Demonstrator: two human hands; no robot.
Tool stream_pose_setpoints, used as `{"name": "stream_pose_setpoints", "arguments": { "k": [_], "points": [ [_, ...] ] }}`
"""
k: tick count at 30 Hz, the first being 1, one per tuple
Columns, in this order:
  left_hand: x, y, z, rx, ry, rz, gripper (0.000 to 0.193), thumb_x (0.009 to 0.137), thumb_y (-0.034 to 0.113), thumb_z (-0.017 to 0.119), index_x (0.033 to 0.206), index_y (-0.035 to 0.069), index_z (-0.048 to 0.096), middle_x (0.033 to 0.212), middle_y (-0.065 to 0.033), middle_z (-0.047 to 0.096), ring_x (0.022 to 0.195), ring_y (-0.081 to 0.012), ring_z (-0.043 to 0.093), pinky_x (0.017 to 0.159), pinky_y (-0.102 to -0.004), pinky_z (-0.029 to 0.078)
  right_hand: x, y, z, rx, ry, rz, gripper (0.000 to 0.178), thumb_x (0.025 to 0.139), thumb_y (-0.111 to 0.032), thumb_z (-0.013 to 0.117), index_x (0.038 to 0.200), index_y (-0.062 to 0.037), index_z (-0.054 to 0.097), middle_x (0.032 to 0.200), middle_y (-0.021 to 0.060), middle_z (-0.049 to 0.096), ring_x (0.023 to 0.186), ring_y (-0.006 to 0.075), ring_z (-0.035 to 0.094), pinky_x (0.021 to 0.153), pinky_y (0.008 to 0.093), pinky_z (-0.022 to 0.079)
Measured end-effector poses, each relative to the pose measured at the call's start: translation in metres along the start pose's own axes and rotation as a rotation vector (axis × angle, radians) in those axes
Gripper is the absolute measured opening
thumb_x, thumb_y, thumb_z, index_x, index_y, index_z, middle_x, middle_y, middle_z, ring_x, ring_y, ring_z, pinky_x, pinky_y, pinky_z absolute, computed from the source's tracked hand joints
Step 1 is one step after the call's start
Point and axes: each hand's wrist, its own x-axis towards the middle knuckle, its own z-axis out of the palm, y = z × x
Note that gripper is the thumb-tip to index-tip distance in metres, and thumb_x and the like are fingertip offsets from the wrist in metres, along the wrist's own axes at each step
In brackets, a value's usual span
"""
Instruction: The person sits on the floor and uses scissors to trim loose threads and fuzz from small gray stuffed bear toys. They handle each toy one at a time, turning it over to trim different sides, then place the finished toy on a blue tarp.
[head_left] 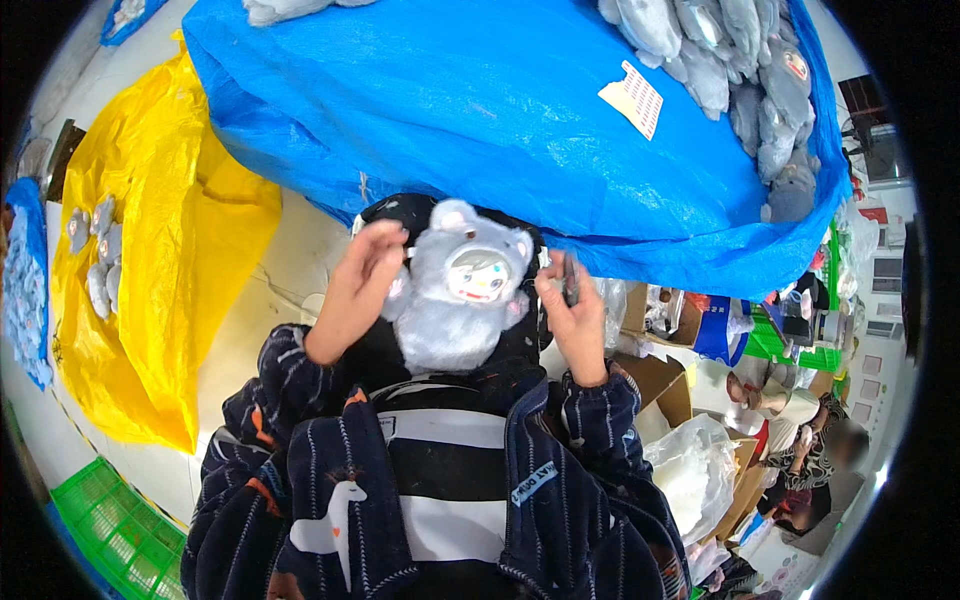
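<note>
Blue plastic sheeting [430, 120] spreads across the floor ahead of you in a brightly lit workroom. Your left grip [366, 287] is apart, fingers loosely curled around nothing you can make out. Your right grip [577, 318] has a small dark thing [571, 281] at its thumb and fingers, too blurred to name, and you cannot tell whether it is clamped.

Between the two lies a grey plush toy [455, 328], face up on a black support [383, 208] right in front of you. It is to the right of your left grip and to the left of your right one. Its long axis runs away from you, ears at the far end, head leaning slightly right. Your left grip is the nearer, just beside one paw; contact is unclear.

Further out, a yellow sheet [150, 300] is on your left, a green crate [110, 530] below it, and a pile of grey toys [770, 110] at far right.

For writing, a paper sheet [640, 98] on the blue carries small rows of red print, too tiny to read, and a light patch [533, 482] on your jacket [340, 440] bears dark lettering.
</note>
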Motion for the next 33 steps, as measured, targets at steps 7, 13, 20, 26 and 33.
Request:
{"name": "stream_pose_setpoints", "arguments": {
  "k": [7,13,20,26,33],
  "points": [
    [-0.032,-0.005,-0.004,0.273,-0.060,-0.148,0.034,0.083,0.014,0.064,0.111,-0.002,0.056,0.087,-0.0029,0.062,0.070,-0.0065,0.054,0.059,-0.0221,0.044,-0.022,0.028,0.013,-0.153,-0.239,0.118,0.038,0.082,-0.018,0.066,0.111,0.0038,0.056,0.095,0.0204,0.064,0.088,0.0276,0.063,0.077,0.0341,0.047],
    [-0.024,-0.008,-0.010,-0.329,-0.061,-0.376,0.019,0.091,0.018,0.056,0.102,0.002,0.059,0.076,0.0017,0.057,0.061,-0.0044,0.049,0.053,-0.0200,0.040,-0.023,0.026,0.015,0.159,-0.132,0.286,0.020,0.084,-0.011,0.063,0.101,-0.0008,0.059,0.071,-0.0010,0.055,0.048,0.0041,0.044,0.043,0.0205,0.035],
    [-0.028,-0.014,-0.013,-0.180,0.014,-0.365,0.018,0.092,0.022,0.055,0.100,0.006,0.058,0.071,0.0027,0.057,0.056,-0.0039,0.049,0.050,-0.0192,0.040,-0.021,0.026,0.006,0.601,-0.238,0.484,0.038,0.087,-0.009,0.053,0.123,0.0030,0.048,0.096,0.0077,0.061,0.054,0.0043,0.042,0.052,0.0223,0.040],
    [-0.029,-0.014,-0.008,0.018,-0.007,-0.258,0.018,0.091,0.017,0.055,0.101,0.002,0.057,0.071,0.0006,0.057,0.055,-0.0051,0.051,0.050,-0.0196,0.043,-0.025,0.039,-0.007,0.429,-0.160,0.489,0.033,0.089,-0.018,0.056,0.116,0.0012,0.055,0.088,0.0038,0.061,0.052,0.0030,0.040,0.050,0.0210,0.040],
    [-0.029,-0.011,-0.004,0.202,-0.046,-0.194,0.018,0.091,0.012,0.054,0.105,0.000,0.055,0.073,-0.0007,0.059,0.059,-0.0053,0.054,0.054,-0.0204,0.046,-0.028,0.044,0.006,0.096,-0.153,0.355,0.024,0.083,-0.023,0.068,0.088,0.0003,0.061,0.062,-0.0034,0.052,0.049,0.0036,0.046,0.045,0.0201,0.038]
  ]
}}
